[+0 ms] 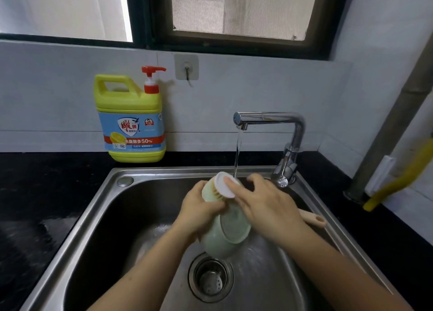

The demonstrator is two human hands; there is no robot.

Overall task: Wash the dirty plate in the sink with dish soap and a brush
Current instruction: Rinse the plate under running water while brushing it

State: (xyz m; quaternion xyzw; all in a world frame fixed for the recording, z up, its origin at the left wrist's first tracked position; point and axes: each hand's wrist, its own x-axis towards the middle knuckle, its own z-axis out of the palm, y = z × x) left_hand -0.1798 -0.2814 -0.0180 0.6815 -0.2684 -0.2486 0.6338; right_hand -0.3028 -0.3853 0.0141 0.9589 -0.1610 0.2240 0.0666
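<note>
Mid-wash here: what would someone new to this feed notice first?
Centre, over the sink, the left hand grips a pale green plate while the right hand holds a round white brush against it, under water running from the tap. Back left on the black counter stands a bright yellow soap bottle.

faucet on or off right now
On. A thin stream of water runs from the faucet spout down to the brush held against the plate.

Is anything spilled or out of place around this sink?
Only small things: the black counter left of the sink looks splashed with water, and a beige handle rests aslant against the sink's right rim, behind the right hand.
</note>
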